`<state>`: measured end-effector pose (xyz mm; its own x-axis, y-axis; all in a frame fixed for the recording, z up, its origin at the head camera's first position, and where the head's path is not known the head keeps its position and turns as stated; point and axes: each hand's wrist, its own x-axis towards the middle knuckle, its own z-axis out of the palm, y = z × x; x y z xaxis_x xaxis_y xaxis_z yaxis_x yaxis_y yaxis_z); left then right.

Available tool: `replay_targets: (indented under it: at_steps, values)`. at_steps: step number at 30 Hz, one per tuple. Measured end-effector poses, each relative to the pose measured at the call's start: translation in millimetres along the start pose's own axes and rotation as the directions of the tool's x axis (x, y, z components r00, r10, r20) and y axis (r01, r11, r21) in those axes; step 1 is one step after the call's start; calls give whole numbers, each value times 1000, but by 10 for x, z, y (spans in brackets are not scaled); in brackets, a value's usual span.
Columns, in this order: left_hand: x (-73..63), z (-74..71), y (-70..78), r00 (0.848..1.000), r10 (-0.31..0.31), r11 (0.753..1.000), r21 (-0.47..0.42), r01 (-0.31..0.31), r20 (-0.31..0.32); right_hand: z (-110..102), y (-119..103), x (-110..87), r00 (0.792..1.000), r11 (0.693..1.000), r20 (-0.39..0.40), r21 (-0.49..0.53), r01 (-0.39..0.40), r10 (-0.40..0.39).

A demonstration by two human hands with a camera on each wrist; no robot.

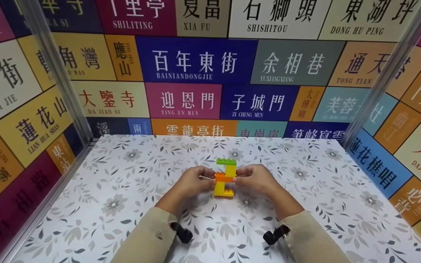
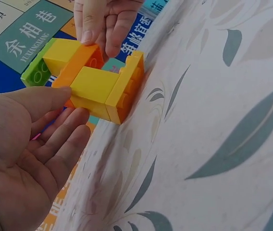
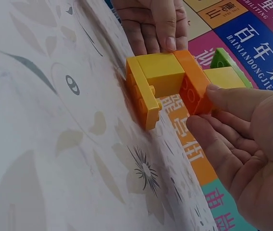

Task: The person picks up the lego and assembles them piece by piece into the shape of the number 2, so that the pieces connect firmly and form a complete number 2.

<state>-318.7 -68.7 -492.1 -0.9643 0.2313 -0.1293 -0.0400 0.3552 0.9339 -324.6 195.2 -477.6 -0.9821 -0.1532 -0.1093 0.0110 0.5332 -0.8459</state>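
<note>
An S-shaped stack of toy building blocks stands upright on the table, between both hands. From top to bottom it has a flat green block (image 1: 226,161), a yellow block (image 1: 230,170), an orange block (image 1: 224,178), another yellow block (image 2: 95,85) and a flat yellow-orange block (image 3: 142,94) at the base. My left hand (image 1: 193,181) pinches the orange block's left end, its thumb on the near side. From the right, my right hand (image 1: 257,180) grips the same orange block at its other end. Fingertips behind the blocks are partly hidden.
The table (image 1: 130,226) has a white cover printed with grey leaves and flowers. Upright panels (image 1: 196,62) with colourful place-name signs enclose its back and sides. A black wrist-worn device (image 1: 277,234) shows at each sleeve cuff.
</note>
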Motion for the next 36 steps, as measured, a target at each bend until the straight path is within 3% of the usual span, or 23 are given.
replay_targets:
  at_steps: [17, 24, 32, 36]
  values:
    - [0, 18, -29, 1000, 14, 1000, 1, -14, -15, 2, -1, 16, 999, 997, 29, 60, -48, 46]
    - [9, 25, -25, 999, -50, 999, -11, 50, 6, 9, 47, 30, 998, 997, 63, 70, -15, 11]
    - [16, 29, -63, 999, -6, 1000, -21, 6, 34, 35, 85, 38, 995, 995, 104, 100, 2, -12]
    - [11, 42, -78, 999, -10, 999, -50, 12, 50, 50, 100, 41, 993, 992, 113, 118, -39, 25]
